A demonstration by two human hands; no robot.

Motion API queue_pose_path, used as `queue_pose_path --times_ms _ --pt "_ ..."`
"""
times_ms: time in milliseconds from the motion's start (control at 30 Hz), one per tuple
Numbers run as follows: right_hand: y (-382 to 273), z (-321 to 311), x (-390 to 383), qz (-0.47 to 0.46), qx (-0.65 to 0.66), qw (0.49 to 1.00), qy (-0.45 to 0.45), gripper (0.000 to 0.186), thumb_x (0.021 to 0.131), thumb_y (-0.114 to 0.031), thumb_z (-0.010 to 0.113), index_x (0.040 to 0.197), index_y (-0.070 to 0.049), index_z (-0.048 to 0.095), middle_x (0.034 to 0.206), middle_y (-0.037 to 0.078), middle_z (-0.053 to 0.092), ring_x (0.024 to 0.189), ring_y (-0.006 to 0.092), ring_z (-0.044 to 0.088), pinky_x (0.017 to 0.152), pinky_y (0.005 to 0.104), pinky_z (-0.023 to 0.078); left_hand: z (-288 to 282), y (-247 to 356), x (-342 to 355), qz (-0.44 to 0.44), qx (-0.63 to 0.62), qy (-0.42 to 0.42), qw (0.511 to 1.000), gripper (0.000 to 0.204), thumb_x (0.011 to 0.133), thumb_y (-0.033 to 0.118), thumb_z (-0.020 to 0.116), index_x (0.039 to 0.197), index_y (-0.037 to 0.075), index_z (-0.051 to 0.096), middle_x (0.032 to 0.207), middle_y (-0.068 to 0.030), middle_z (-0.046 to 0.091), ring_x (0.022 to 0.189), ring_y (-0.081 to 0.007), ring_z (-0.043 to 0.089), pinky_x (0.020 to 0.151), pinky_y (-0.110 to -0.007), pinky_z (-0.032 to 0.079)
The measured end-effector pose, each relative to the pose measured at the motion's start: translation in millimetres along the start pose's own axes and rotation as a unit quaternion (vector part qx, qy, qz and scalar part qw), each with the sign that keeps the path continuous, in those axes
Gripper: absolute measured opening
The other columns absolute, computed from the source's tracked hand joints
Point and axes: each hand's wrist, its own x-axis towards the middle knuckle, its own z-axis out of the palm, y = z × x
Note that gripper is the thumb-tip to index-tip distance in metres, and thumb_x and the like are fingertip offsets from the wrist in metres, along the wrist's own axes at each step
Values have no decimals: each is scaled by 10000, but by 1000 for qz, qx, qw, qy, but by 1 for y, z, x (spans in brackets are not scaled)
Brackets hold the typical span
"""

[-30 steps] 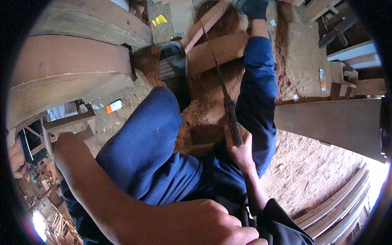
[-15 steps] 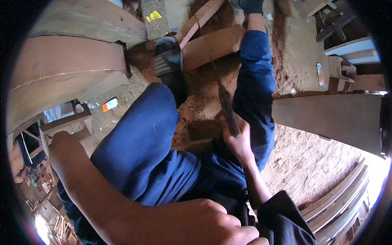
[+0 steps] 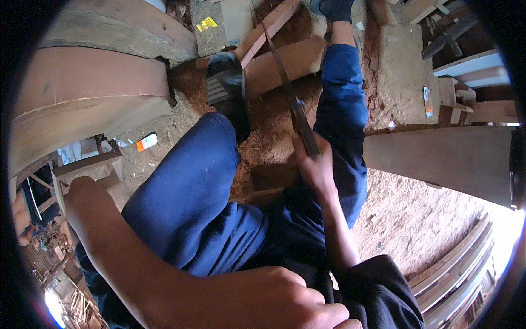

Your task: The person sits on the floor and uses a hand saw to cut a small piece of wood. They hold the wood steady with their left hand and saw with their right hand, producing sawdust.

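My right hand (image 3: pixel 316 167) is closed round the rear end of a long, narrow handsaw (image 3: pixel 285 79). The dark blade slants away from me between my legs and tapers toward the far side; I cannot make out its teeth. Beyond my left foot lies a reddish wooden strip (image 3: pixel 268 32) with several lines across it, near the saw's far part; whether they touch is unclear. My left foot, in a dark sandal (image 3: pixel 226 77), rests by the strip's near end. Close to my body, my left hand (image 3: pixel 304 300) is curled up, and what its fingers hold, if anything, is hidden.
A short thick board (image 3: pixel 287 63) lies on the reddish, dusty ground beneath the saw. Large timber beams (image 3: pixel 93 82) stand at the left. At the right are a wide plank (image 3: pixel 438 156) and stacked slats (image 3: pixel 455 268). Litter (image 3: pixel 147 142) lies on the ground.
My right hand has pushed the saw a little farther from my body. The blade, thin and blurred before, now shows more of its side. My left hand stays in place.
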Motion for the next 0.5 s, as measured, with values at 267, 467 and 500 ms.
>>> queue_pose_path --times_ms 267,467,500 --pt "3 -3 -31 -39 -5 999 26 166 949 -161 633 914 0 645 694 -5 593 672 73 547 625 253 454 6 -4 -5 -7 -32 2 999 133 733 101 582 835 36 526 640 -55 461 564 -185 566 483 -314 440" --pt "-22 17 26 -58 -26 998 16 203 944 -169 641 812 -21 595 625 -33 507 598 58 483 541 274 402 8 -5 2 8 -11 20 1000 112 745 100 582 815 40 519 631 -48 450 558 -172 560 474 -307 434" --pt "-17 14 23 -36 -26 999 15 197 945 -166 640 822 -18 600 633 -31 514 606 58 487 546 271 405 15 -6 1 13 -6 44 999 108 748 99 582 813 40 519 629 -48 449 556 -170 560 472 -306 433"
